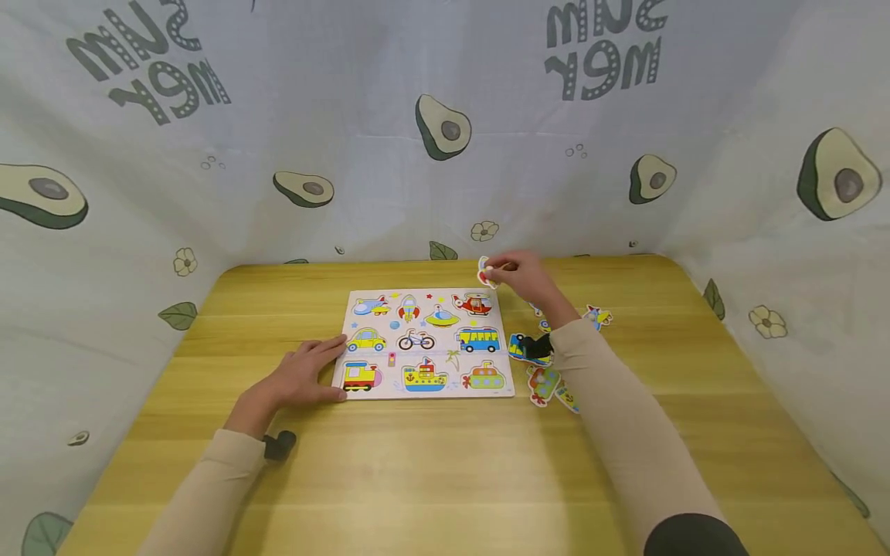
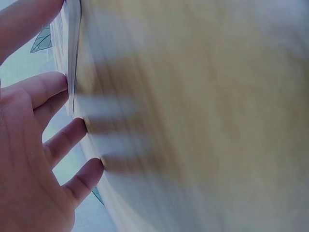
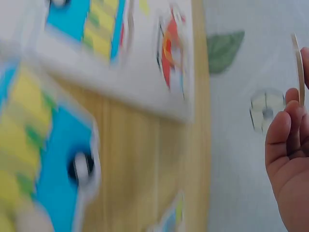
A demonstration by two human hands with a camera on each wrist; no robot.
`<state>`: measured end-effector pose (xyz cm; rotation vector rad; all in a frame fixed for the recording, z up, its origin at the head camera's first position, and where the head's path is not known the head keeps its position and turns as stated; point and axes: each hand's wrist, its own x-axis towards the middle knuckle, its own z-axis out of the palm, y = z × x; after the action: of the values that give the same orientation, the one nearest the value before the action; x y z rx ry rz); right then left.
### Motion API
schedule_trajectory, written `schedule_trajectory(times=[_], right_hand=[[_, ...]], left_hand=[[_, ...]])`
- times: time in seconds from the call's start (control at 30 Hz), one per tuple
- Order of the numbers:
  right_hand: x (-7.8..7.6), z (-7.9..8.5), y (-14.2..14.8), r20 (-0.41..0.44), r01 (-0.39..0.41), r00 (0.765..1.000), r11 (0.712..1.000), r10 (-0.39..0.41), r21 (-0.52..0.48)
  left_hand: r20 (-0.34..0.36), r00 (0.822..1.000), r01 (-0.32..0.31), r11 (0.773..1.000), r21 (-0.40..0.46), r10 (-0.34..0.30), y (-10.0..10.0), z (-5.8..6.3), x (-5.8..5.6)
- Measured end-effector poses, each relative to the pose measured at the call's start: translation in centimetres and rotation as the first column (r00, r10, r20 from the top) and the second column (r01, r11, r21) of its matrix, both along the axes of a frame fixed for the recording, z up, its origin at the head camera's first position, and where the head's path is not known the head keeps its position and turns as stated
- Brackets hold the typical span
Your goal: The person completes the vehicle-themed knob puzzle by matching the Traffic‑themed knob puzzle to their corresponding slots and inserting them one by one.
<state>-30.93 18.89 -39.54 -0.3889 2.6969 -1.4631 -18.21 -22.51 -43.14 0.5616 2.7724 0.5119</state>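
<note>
A flat puzzle board [image 1: 445,333] printed with vehicles lies on the table. My left hand [image 1: 302,374] rests at its left edge, fingers extended and spread; the left wrist view shows the fingertips [image 2: 58,81] right at the board's side. Above the board's back right corner, my right hand [image 1: 520,274] pinches a small puzzle piece [image 1: 483,272] with red and pale parts. Seen edge-on in the right wrist view, that piece [image 3: 298,67] is a thin slab between thumb and fingers. Its picture is partly covered by the fingers.
Right of the board lie several loose pieces, among them a blue-yellow bus piece [image 1: 517,347], a green submarine piece [image 1: 542,383] and a ship piece [image 1: 568,400]. An airplane piece [image 1: 598,317] sits farther right. Behind the wooden table [image 1: 431,479] hangs a printed cloth [image 1: 375,154].
</note>
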Motion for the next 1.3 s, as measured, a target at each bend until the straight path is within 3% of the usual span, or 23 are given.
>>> schedule_trajectory(times=[0.23, 0.43, 0.8, 1.07, 1.3], right_hand=[[0.4, -1.0, -7.5, -0.007, -0.049, 0.999, 0.997, 0.049, 0.058], [0.3, -2.1, -11.1, -0.021, -0.076, 0.997, 0.994, 0.078, 0.078], [-0.2, -2.9, -12.8, 0.013, -0.046, 0.999, 0.993, 0.045, 0.104], [0.1, -3.6, -13.6, 0.078, -0.005, 0.997, 1.0, 0.003, 0.024], [0.2, -4.3, -13.9, 0.07, -0.006, 0.998, 0.992, -0.003, 0.125]], left_hand=[[0.011, 1.0, -0.01, 1.0, -0.004, 0.01, -0.2, -0.1, 0.2], [0.013, 1.0, -0.013, 1.0, 0.002, 0.013, 0.0, -0.7, 0.2], [0.0, 1.0, -0.018, 1.0, -0.001, 0.018, 0.3, -0.4, -0.1], [-0.009, 1.0, -0.018, 1.0, -0.017, 0.018, 0.0, -0.1, 0.0], [-0.01, 1.0, -0.01, 1.0, -0.013, 0.01, 0.0, -0.3, -0.1]])
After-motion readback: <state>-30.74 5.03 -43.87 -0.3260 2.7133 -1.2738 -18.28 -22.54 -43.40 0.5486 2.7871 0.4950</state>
